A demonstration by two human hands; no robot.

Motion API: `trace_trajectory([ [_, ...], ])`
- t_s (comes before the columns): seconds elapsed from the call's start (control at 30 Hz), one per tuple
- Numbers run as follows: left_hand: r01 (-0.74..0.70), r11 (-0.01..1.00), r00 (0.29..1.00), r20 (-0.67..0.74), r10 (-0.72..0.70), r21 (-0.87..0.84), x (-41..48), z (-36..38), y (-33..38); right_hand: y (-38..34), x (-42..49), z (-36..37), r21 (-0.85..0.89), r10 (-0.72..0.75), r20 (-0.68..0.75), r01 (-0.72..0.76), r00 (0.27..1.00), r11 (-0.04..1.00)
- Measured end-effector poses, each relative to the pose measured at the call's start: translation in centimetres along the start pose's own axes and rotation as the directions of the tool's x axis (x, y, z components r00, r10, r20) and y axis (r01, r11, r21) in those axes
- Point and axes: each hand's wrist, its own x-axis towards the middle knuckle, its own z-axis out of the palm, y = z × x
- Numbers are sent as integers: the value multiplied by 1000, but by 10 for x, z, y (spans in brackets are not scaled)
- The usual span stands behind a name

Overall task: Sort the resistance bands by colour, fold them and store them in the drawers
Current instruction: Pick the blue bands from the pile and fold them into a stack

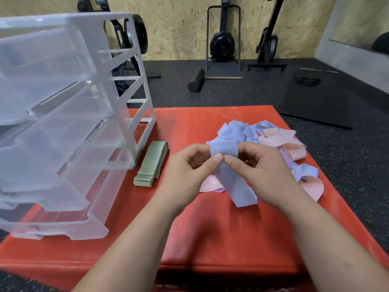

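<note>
Right of the drawer unit (pixel 63 123), left hand (pixel 187 165) and right hand (pixel 259 171) pinch one blue band (pixel 233 184) mid-fold; folded green bands (pixel 151 163) lie beside the unit. Next, probably, flatten the fold.

Drawer unit (pixel 63 123) on the surface (pixel 210 239), folded stack of bands (pixel 150 164) just right of the unit, left hand (pixel 187 167) and right hand (pixel 261 171) pinching one band (pixel 224 149) farther right, loose heap of bands (pixel 273 140) farthest right, foam roller (pixel 196 80) on the floor behind
</note>
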Motion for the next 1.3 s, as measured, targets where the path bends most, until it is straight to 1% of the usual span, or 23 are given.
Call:
trace_trajectory([
  [0.17,-36,996,999,8,36,77,-7,2,9,-12,-6,-6,109,18,-60,-11,998,994],
  [0.33,18,991,992,119,-34,130,-27,5,18,-31,-20,-3,127,-35,-110,49,993,991],
  [0.43,0,965,981,187,-50,261,-40,5,13,-40,-30,2,192,-39,-182,75,983,978],
  [0.5,-11,943,970,233,-70,332,-50,4,9,-44,-37,2,288,13,-235,57,972,956],
  [0.6,10,925,944,301,-134,380,-62,-1,6,-49,-48,-2,409,122,-314,18,941,912],
  [0.73,45,855,900,351,-260,517,-72,-20,-1,-45,-63,-15,421,252,-403,-66,880,905],
  [0.83,122,815,862,346,-369,567,-77,-40,1,-28,-72,-33,454,392,-390,-196,833,869],
  [0.9,165,795,857,315,-408,584,-79,-54,2,-12,-79,-46,389,454,-341,-317,823,865],
  [0.97,195,775,870,259,-420,602,-80,-69,-2,9,-86,-57,252,503,-294,-441,813,861],
  [1.03,218,749,885,196,-422,626,-80,-81,-7,28,-92,-66,127,534,-260,-520,804,845],
  [1.17,243,695,909,92,-408,677,-80,-96,-16,42,-99,-71,2,596,-159,-603,787,798],
  [1.23,255,681,920,46,-390,686,-78,-98,-18,44,-104,-70,-127,614,-118,-625,780,770],
  [1.3,254,655,926,17,-378,711,-77,-99,-21,49,-106,-72,-338,571,-115,-572,813,747],
])
